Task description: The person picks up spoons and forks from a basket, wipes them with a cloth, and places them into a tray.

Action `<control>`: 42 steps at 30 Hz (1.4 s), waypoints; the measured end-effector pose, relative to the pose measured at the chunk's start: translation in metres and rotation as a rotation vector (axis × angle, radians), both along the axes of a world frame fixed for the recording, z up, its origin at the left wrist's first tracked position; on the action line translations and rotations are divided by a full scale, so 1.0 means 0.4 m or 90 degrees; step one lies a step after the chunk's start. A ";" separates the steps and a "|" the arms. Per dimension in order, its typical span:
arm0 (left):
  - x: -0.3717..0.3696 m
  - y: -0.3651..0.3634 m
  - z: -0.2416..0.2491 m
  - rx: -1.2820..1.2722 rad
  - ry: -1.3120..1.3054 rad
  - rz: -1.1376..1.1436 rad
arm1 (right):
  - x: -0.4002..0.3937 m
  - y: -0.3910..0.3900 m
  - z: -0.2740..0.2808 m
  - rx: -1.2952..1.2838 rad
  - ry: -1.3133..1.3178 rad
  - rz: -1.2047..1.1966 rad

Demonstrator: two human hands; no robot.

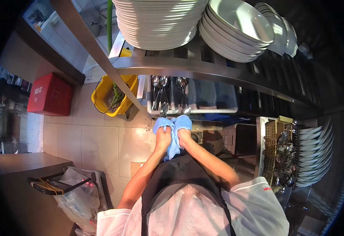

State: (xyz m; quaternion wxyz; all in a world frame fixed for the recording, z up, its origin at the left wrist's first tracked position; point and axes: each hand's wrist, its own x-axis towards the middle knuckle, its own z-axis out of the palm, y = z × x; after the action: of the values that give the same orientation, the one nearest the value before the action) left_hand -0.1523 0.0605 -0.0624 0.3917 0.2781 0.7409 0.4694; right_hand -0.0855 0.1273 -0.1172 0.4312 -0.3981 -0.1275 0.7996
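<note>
A light blue cloth [173,146] is bunched around both of my hands in front of my apron. My left hand [163,138] is closed in one end of it, with spoon heads [164,109] showing just above. The other end wraps my right hand [184,135], also closed, and a spoon head [185,111] shows above the cloth there. The handles of these spoons are hidden by the cloth. Beyond my hands, a grey cutlery tray [203,111] with a white rim holds several spoons [162,87] in its left compartments.
A metal shelf [203,67] above the tray carries stacked plates [160,23] and bowls [237,31]. On the floor at left are a yellow mop bucket [101,103], a red box [50,94] and a trolley [48,191]. At right stand a cutlery basket [271,145] and upright plates [315,153].
</note>
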 end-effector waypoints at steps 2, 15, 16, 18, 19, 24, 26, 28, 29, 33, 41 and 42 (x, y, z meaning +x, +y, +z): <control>-0.004 -0.003 -0.074 -0.040 -0.036 0.024 | 0.033 0.035 0.000 0.194 -0.221 0.192; -0.005 0.034 -0.055 -0.110 -0.343 -0.093 | 0.042 0.196 -0.023 0.606 -0.852 0.406; -0.001 0.039 -0.043 -0.114 -0.289 -0.090 | 0.045 0.204 -0.031 0.604 -0.851 0.405; 0.012 0.036 -0.038 -0.111 -0.260 -0.086 | 0.050 0.221 -0.011 0.456 -0.634 0.329; 0.020 0.026 -0.035 -0.110 -0.232 -0.081 | 0.054 0.223 -0.003 0.381 -0.526 0.290; 0.047 0.036 0.001 -0.035 -0.045 0.071 | 0.049 0.239 0.051 0.022 0.022 0.068; 0.046 0.061 -0.023 -0.035 -0.007 0.066 | 0.051 0.224 0.040 0.066 0.110 0.059; 0.058 0.088 0.042 -0.065 0.019 0.060 | 0.046 0.180 0.021 0.030 0.096 0.075; 0.047 0.105 0.035 -0.059 0.020 0.060 | 0.032 0.174 0.018 0.004 0.086 0.091; 0.027 0.075 -0.067 0.034 0.089 0.114 | 0.014 0.128 0.024 -0.125 0.034 0.149; 0.010 0.013 -0.084 -0.026 -0.263 0.108 | 0.054 0.187 0.013 0.089 -0.086 0.420; 0.012 0.013 -0.086 -0.023 -0.326 0.060 | 0.055 0.183 -0.007 0.116 -0.204 0.354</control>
State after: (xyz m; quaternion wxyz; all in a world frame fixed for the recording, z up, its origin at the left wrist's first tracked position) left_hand -0.1473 0.0656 -0.0966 0.5490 0.1083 0.6383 0.5287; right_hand -0.0637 0.2006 -0.1201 0.2050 -0.4284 -0.3686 0.7991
